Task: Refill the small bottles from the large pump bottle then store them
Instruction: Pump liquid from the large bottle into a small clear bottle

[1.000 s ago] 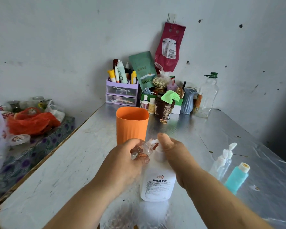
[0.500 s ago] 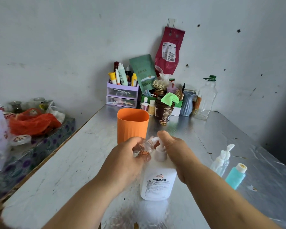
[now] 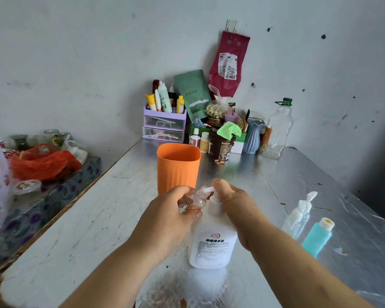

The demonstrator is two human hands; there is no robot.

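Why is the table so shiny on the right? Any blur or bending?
Head view: soft light, no hard shadows; the shiny table top glares at right, washing out the clear spray bottle; wide lens stretches the frame's corners; left border by the red bag is smeared; the left hand, its small bottle, right hand and large pump bottle are sharp.

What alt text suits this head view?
The left hand holds a small clear bottle at the spout of a large white pump bottle; the right hand presses the pump. An orange cup stands behind, teal bottle and clear pump-top bottle to the right.
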